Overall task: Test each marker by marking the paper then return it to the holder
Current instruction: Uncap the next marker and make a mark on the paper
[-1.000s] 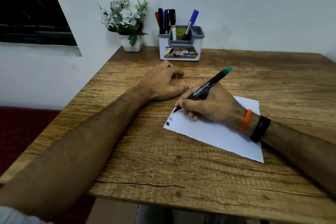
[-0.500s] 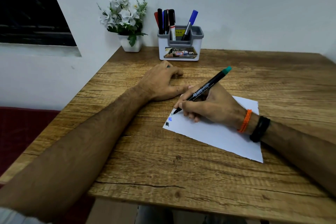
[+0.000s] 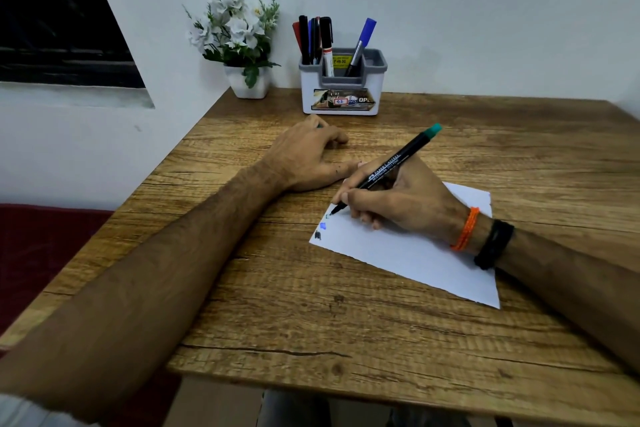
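Observation:
My right hand (image 3: 405, 204) grips a black marker with a green end (image 3: 391, 163) like a pen, its tip touching the white paper (image 3: 415, 253) near the sheet's left corner. A small green mark (image 3: 328, 217) sits by the tip, above a blue mark (image 3: 323, 226) and a black mark (image 3: 318, 236). My left hand (image 3: 304, 159) rests on the table left of the paper, its fingers curled, and a bit of green cap (image 3: 318, 126) shows at its fingertips. The white and grey holder (image 3: 341, 97) stands at the back with several markers (image 3: 313, 38) and a blue-capped one (image 3: 362, 45).
A white pot of white flowers (image 3: 247, 83) stands left of the holder against the wall. The wooden table (image 3: 346, 322) ends at its left edge close to my left forearm, with a dark red surface (image 3: 34, 253) below.
A small green mark has appeared on the paper at the marker tip. Both hands have stayed almost where they were.

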Demonstrator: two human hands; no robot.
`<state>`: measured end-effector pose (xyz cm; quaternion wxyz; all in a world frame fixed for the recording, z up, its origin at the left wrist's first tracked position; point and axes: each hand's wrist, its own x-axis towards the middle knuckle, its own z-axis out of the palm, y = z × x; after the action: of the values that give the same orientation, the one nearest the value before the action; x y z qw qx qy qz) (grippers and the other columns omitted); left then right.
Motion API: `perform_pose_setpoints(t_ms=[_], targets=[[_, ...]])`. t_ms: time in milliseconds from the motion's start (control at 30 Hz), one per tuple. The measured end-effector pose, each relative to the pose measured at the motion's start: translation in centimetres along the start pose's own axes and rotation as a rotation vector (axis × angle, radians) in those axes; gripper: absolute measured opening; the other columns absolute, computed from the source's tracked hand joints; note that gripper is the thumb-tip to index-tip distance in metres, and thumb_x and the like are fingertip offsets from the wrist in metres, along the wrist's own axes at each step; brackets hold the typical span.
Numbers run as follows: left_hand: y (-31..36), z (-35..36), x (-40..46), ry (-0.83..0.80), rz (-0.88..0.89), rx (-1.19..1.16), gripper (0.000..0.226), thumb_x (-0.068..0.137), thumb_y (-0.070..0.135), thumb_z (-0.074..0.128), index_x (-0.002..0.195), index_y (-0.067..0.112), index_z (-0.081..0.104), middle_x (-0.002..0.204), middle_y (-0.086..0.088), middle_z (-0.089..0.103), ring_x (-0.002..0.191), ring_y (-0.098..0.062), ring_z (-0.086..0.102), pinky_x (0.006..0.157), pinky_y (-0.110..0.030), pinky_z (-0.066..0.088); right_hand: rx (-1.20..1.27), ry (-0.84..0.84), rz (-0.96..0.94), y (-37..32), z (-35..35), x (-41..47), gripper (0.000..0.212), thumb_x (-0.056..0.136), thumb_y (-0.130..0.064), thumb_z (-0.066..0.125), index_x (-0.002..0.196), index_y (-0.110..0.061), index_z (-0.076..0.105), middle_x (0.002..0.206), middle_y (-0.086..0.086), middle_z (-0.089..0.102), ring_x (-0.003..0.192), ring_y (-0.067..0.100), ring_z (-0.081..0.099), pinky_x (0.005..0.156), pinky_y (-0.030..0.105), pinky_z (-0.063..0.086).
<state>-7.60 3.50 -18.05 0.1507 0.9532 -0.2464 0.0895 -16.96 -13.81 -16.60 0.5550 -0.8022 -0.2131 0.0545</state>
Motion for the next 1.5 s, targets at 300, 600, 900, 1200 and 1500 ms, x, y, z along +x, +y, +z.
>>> perform_pose_setpoints(t_ms=[300, 600, 900, 1200, 1500], targets=[[0.23, -0.11, -0.11, -0.010, -0.011, -0.014, 0.077, 0.070, 0.071, 0.040, 0.130, 0.026, 0.056, 0.121, -0.003, 0.050, 0.104, -0.012, 0.047, 0.088, -0.029, 0.039, -0.001, 0.028, 0.010, 0.01, 0.10, 0.13, 0.010, 0.084, 0.005, 0.064, 0.079, 0.003, 0.073, 0.055, 0.000, 0.065, 0.046, 0.008, 0.058, 0.046, 0.017, 0.046], [0.47, -0.32, -0.20, -0.015, -0.034, -0.011, 0.082, 0.067, 0.075, 0.038, 0.129, 0.025, 0.057, 0.120, -0.004, 0.050, 0.108, -0.017, 0.051, 0.092, -0.035, 0.043, -0.006, 0.021, 0.000, -0.04, 0.09, 0.10, 0.009, 0.083, 0.004, 0.065, 0.080, 0.004, 0.074, 0.054, -0.002, 0.065, 0.045, 0.008, 0.057, 0.045, 0.018, 0.047], [0.73, -0.46, -0.33, -0.029, -0.042, -0.012, 0.081, 0.067, 0.074, 0.039, 0.130, 0.026, 0.056, 0.122, -0.004, 0.050, 0.111, -0.017, 0.050, 0.094, -0.035, 0.043, -0.030, -0.020, -0.010, -0.03, 0.03, 0.01, 0.009, 0.085, 0.002, 0.066, 0.082, 0.004, 0.074, 0.055, -0.007, 0.065, 0.047, 0.006, 0.057, 0.046, 0.018, 0.047], [0.60, -0.42, -0.20, -0.037, -0.037, 0.000, 0.075, 0.071, 0.068, 0.040, 0.131, 0.025, 0.055, 0.122, -0.005, 0.050, 0.111, -0.017, 0.048, 0.092, -0.032, 0.038, 0.003, -0.010, 0.007, 0.09, -0.05, 0.17, 0.008, 0.085, 0.001, 0.067, 0.083, 0.003, 0.074, 0.057, -0.003, 0.066, 0.049, 0.008, 0.059, 0.047, 0.017, 0.047], [0.34, -0.27, -0.17, -0.006, -0.008, -0.007, 0.073, 0.072, 0.068, 0.041, 0.129, 0.025, 0.057, 0.118, -0.003, 0.051, 0.100, -0.008, 0.042, 0.086, -0.029, 0.038, 0.032, -0.033, 0.007, 0.29, -0.05, 0.29, 0.009, 0.087, 0.003, 0.065, 0.085, 0.005, 0.073, 0.059, 0.001, 0.067, 0.049, 0.008, 0.060, 0.048, 0.017, 0.049]])
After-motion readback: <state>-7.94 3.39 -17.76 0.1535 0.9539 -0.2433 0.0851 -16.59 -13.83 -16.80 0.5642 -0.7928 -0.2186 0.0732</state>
